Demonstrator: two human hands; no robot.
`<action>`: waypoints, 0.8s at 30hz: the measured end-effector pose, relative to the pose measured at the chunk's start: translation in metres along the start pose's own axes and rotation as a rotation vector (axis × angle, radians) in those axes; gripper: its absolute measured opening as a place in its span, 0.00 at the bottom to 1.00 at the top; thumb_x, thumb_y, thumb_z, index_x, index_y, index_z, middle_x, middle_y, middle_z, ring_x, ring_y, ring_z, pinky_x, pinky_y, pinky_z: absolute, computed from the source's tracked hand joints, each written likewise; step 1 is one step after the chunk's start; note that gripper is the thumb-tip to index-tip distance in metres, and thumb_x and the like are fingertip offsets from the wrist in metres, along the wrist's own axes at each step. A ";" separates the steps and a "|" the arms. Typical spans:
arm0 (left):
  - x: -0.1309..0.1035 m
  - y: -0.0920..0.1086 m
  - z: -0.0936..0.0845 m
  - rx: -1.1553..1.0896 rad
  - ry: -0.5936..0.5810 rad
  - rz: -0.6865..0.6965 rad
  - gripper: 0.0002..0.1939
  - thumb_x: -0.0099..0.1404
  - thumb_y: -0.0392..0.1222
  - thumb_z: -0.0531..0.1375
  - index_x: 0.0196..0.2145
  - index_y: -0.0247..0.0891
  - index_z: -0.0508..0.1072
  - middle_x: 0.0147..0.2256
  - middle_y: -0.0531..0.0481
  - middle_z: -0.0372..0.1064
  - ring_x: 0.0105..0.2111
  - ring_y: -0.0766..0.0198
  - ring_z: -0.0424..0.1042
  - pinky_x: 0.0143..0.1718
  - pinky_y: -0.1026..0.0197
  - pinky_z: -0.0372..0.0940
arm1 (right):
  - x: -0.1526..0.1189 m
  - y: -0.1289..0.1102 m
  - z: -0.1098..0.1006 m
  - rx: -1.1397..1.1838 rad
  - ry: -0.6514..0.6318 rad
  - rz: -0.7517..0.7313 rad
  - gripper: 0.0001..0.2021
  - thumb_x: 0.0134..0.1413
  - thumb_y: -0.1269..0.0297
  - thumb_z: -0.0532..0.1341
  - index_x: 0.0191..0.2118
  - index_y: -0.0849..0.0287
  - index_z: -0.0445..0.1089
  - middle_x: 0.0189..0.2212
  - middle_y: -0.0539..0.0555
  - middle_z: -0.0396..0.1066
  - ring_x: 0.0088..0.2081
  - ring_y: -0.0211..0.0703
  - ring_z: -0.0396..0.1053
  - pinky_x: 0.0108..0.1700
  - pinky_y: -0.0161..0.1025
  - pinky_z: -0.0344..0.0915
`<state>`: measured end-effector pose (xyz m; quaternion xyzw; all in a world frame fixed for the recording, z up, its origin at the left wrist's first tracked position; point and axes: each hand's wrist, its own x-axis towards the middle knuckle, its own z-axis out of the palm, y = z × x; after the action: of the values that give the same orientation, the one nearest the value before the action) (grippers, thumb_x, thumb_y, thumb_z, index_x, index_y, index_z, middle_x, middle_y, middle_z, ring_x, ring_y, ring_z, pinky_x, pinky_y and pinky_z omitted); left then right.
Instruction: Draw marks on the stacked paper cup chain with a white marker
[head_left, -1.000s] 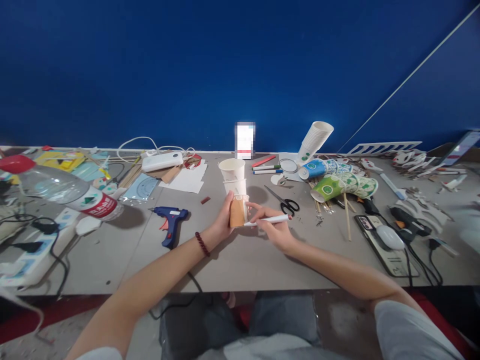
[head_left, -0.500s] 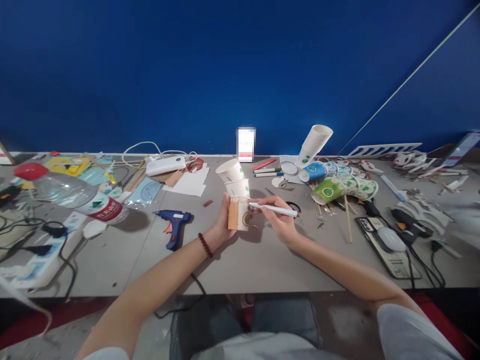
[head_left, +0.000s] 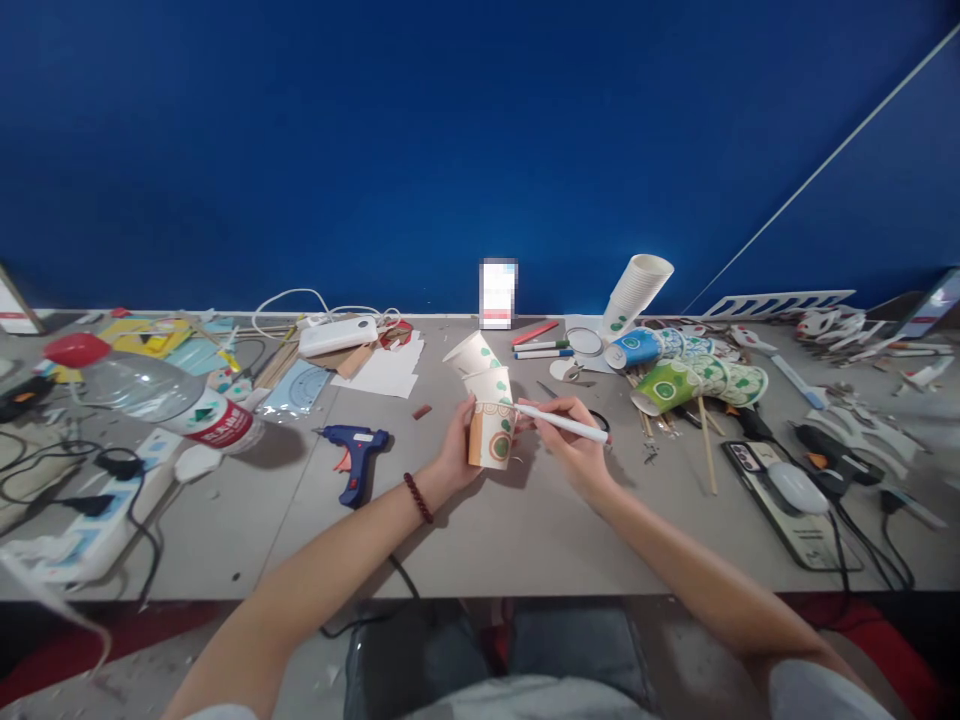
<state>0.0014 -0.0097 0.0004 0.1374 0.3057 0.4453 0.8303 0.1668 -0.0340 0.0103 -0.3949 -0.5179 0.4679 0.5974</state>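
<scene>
Your left hand [head_left: 459,447] holds the tilted cups [head_left: 491,440] by the lowest one, above the middle of the worktop [head_left: 517,550]; your right hand [head_left: 581,455] pinches the pen [head_left: 570,424]. The paper looks light and easily dented, so cradle that cup's side gently; the stiff pen should bear a firmer pinch.

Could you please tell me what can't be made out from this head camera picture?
In the head view:
- Black-handled metal scissors: mostly hidden behind the right hand.
- Left hand: some fingers hidden behind the brown-and-white patterned paper cup.
- Slim white pen: tip too small to tell whether it touches the cup.
- Bright upright rectangular screen: contents blurred by pixelation.
- Tilted pale-screened device: cut off by the right edge.
</scene>
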 end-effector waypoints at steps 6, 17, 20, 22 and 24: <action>-0.001 0.000 -0.001 0.022 0.079 -0.019 0.28 0.69 0.59 0.51 0.38 0.29 0.77 0.31 0.39 0.77 0.27 0.56 0.75 0.30 0.55 0.70 | -0.004 0.013 -0.006 -0.052 -0.032 -0.045 0.09 0.57 0.55 0.67 0.37 0.52 0.71 0.43 0.56 0.81 0.51 0.54 0.78 0.53 0.53 0.74; 0.003 -0.009 -0.008 0.159 -0.085 0.064 0.26 0.60 0.61 0.64 0.41 0.33 0.77 0.33 0.43 0.77 0.27 0.61 0.74 0.30 0.59 0.71 | -0.006 0.016 -0.005 -0.113 -0.041 -0.119 0.06 0.58 0.58 0.67 0.38 0.52 0.72 0.41 0.56 0.81 0.53 0.56 0.77 0.53 0.54 0.74; 0.002 -0.009 -0.005 0.177 -0.116 0.067 0.29 0.57 0.63 0.65 0.41 0.32 0.77 0.34 0.42 0.77 0.29 0.60 0.75 0.29 0.60 0.71 | -0.006 0.016 -0.006 -0.126 -0.035 -0.091 0.07 0.58 0.57 0.67 0.37 0.52 0.73 0.40 0.57 0.81 0.53 0.56 0.77 0.54 0.54 0.73; 0.000 -0.008 -0.003 0.174 -0.086 0.059 0.28 0.58 0.62 0.65 0.40 0.32 0.77 0.33 0.43 0.77 0.28 0.60 0.75 0.28 0.59 0.70 | -0.007 0.016 -0.005 -0.122 -0.027 -0.080 0.07 0.58 0.56 0.67 0.37 0.53 0.73 0.40 0.57 0.81 0.52 0.56 0.77 0.55 0.55 0.73; 0.000 -0.007 -0.002 0.173 -0.058 0.054 0.26 0.60 0.61 0.64 0.41 0.32 0.77 0.33 0.43 0.77 0.28 0.61 0.75 0.29 0.59 0.71 | -0.007 0.016 -0.005 -0.110 -0.024 -0.062 0.08 0.57 0.55 0.67 0.37 0.53 0.73 0.41 0.57 0.81 0.52 0.56 0.77 0.54 0.55 0.74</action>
<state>0.0043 -0.0138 -0.0043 0.2297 0.3152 0.4353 0.8115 0.1694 -0.0371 -0.0074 -0.4052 -0.5619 0.4250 0.5826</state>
